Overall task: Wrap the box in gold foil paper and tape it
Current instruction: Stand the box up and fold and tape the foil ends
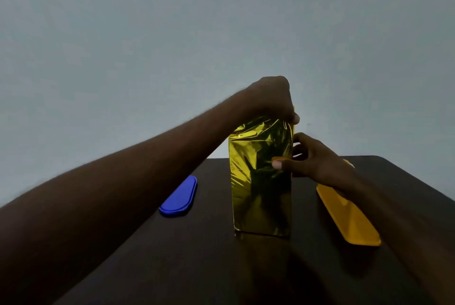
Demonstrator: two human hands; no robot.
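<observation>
The left hand (272, 98) pinches the crinkled foil at the top of the gold foil-wrapped box (261, 179); the right hand (312, 159) grips its right side, thumb on the front. The box stands upright mid-table (209, 255). A blue lid (179, 197) lies left, a yellow tray (349, 218) right toward the right edge, partly under the right forearm.

From my remote station I see the box (261, 181) sheathed in gold foil paper (248, 152), mirror-glossy and creased into fine wrinkles near its top. The dark bench (221, 267) beneath looks smooth with a faint sheen, catching a dim reflection of the foil. A blue lid (179, 198) and a yellow tray (349, 216) both look like smooth, matt plastic.
</observation>
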